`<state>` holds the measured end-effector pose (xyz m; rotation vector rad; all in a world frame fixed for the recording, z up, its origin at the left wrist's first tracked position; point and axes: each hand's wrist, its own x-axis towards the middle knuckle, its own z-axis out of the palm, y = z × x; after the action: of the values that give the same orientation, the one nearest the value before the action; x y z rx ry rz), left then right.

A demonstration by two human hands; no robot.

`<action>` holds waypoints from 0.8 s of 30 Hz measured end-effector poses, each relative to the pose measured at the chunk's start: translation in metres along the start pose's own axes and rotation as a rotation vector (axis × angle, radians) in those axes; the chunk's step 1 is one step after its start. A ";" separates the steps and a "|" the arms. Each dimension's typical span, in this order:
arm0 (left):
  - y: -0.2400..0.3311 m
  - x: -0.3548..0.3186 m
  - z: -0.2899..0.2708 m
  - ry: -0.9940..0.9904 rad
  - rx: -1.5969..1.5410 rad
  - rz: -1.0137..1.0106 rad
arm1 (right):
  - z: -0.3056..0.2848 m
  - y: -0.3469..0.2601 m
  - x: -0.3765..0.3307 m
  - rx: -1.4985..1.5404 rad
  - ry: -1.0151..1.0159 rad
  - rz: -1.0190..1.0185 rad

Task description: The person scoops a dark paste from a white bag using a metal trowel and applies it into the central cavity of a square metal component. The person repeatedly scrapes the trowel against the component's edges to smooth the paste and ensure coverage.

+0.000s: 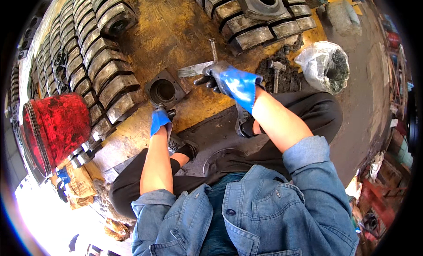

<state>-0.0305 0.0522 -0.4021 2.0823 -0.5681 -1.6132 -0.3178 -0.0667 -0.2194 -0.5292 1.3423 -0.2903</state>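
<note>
Between stacked castings, left hand (160, 120) pinches the square housing's (164, 91) near edge; right hand (229, 81) grips a scraper (194, 70).

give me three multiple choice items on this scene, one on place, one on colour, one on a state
1. Where does the square metal casting with the round hole lie?
A. on the floor by the left hand
B. in the white bag
C. on the person's lap

2. What colour are the gloves on both hands?
A. yellow
B. blue
C. white

3. What is the right hand doing?
A. hanging empty
B. resting on the knee
C. gripping a flat metal scraper

Answers:
1. A, the casting sits on the yellow floor just above the left hand.
2. B, both gloves show blue backs.
3. C, its fingers close around the scraper, blade pointing toward the casting.
</note>
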 end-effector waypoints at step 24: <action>-0.016 0.005 -0.013 0.078 -0.257 -0.129 | 0.066 0.043 0.038 0.917 0.180 0.233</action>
<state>-0.0160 0.0636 -0.4119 2.0122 -0.1915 -1.5739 -0.2495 -0.0361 -0.2645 0.4257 1.2695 -0.7176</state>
